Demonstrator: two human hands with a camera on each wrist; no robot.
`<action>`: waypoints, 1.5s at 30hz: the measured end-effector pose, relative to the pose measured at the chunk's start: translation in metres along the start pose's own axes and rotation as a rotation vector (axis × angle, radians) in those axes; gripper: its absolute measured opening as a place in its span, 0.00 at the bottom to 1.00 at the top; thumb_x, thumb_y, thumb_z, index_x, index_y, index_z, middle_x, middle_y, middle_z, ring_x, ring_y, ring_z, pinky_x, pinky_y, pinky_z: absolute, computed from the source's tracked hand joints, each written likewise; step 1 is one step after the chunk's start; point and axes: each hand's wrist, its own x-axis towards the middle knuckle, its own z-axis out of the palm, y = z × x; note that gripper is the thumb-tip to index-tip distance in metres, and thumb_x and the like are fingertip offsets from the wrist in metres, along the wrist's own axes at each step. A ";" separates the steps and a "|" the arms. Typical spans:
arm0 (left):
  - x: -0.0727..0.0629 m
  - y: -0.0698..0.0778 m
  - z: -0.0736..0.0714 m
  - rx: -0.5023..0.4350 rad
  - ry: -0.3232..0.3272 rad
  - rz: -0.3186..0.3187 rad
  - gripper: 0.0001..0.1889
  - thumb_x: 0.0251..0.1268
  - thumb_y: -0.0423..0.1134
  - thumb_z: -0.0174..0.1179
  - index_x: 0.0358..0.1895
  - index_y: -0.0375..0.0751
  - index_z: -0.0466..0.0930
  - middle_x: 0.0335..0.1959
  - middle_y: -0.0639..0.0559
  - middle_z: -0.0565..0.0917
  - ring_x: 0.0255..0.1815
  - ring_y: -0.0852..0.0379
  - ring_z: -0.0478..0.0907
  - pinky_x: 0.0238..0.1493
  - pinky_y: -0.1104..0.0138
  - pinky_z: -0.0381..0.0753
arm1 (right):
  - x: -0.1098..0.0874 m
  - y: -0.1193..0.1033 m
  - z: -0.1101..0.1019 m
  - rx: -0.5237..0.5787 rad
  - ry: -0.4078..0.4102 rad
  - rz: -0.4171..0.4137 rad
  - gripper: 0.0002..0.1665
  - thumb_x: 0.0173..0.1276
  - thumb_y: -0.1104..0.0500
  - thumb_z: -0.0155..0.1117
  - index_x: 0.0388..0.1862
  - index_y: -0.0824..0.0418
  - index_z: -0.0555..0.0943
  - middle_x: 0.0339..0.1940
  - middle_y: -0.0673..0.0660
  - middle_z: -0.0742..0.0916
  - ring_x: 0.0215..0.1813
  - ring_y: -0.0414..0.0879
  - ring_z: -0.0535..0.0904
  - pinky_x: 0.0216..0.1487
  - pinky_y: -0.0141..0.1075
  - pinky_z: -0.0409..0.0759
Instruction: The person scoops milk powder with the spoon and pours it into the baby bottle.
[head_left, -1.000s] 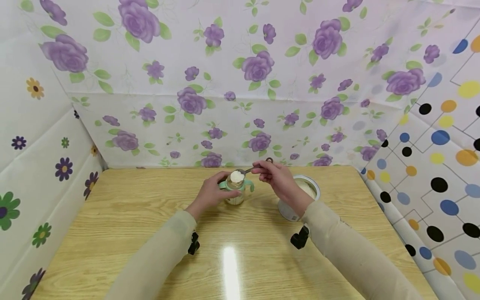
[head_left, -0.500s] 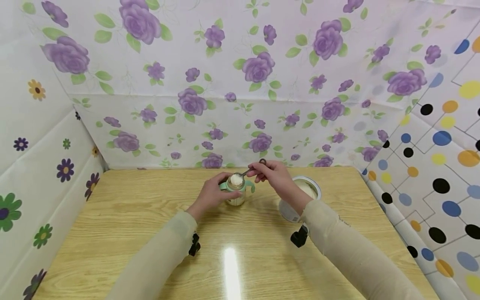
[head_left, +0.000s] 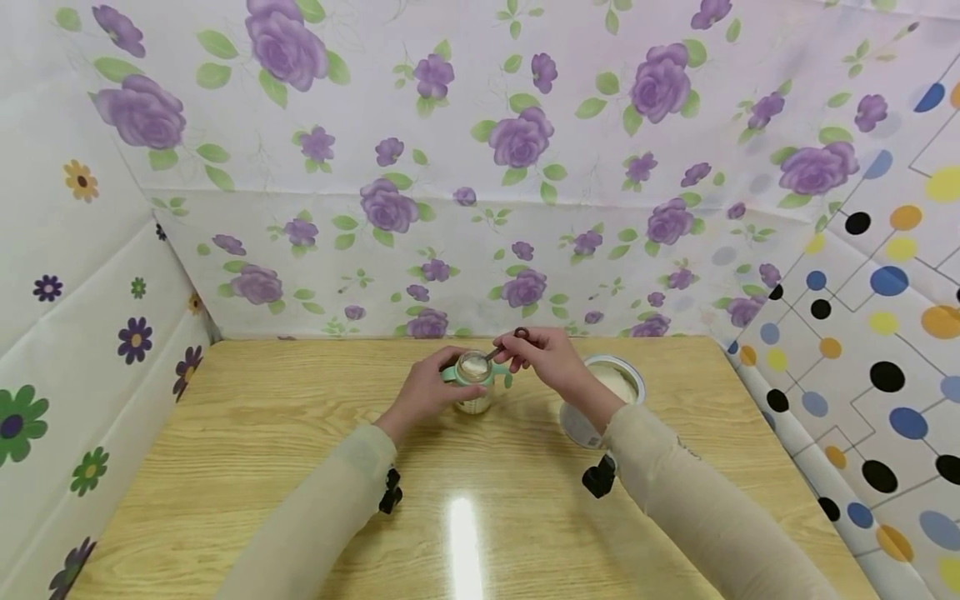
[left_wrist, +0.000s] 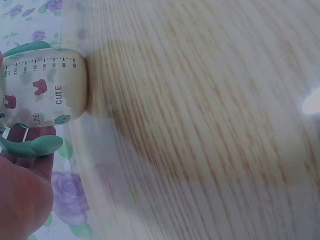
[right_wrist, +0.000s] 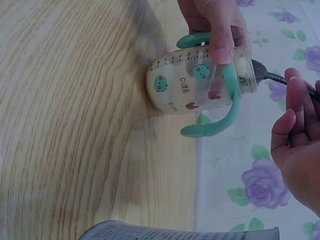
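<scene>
A clear baby bottle (head_left: 476, 405) with mint-green side handles stands on the wooden table, its mouth uncovered. My left hand (head_left: 426, 387) grips it from the left, thumb across the front near the collar. Measuring marks and "CUTE" prints show on the bottle (left_wrist: 47, 90) in the left wrist view. With my right hand (head_left: 551, 360) I pinch the handle of a dark metal spoon (right_wrist: 272, 76). The spoon's bowl sits at the bottle's mouth, tilted in over the rim, where white powder shows inside the neck.
A tin (head_left: 577, 425) of pale powder stands without a lid to the right, partly behind my right forearm. Flower-printed cloth (head_left: 450, 250) walls off the table's back edge. Dotted cloth (head_left: 885, 375) borders the right side.
My right hand has shifted slightly left and lowered, tipping the spoon into the bottle's mouth. The heaped white powder now sits lower, inside the neck. My left hand keeps its grip.
</scene>
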 end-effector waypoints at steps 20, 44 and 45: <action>-0.004 0.002 -0.001 0.003 -0.008 0.010 0.32 0.62 0.50 0.80 0.69 0.54 0.80 0.61 0.56 0.85 0.59 0.52 0.83 0.60 0.52 0.84 | -0.006 0.016 0.009 -0.100 -0.107 -0.088 0.18 0.84 0.57 0.62 0.59 0.69 0.87 0.46 0.64 0.91 0.45 0.47 0.87 0.47 0.40 0.87; -0.002 0.000 0.000 -0.003 0.001 -0.006 0.31 0.62 0.51 0.80 0.68 0.58 0.81 0.59 0.58 0.85 0.56 0.55 0.83 0.56 0.53 0.85 | -0.010 0.011 0.008 -0.146 -0.072 -0.108 0.16 0.85 0.59 0.60 0.59 0.67 0.87 0.48 0.70 0.90 0.44 0.45 0.87 0.47 0.39 0.86; -0.002 -0.001 0.000 -0.004 0.001 -0.004 0.31 0.62 0.51 0.81 0.68 0.58 0.81 0.59 0.58 0.85 0.56 0.54 0.83 0.56 0.53 0.85 | -0.010 0.012 0.008 -0.148 -0.068 -0.104 0.16 0.85 0.58 0.60 0.59 0.67 0.88 0.48 0.70 0.90 0.44 0.45 0.87 0.47 0.38 0.86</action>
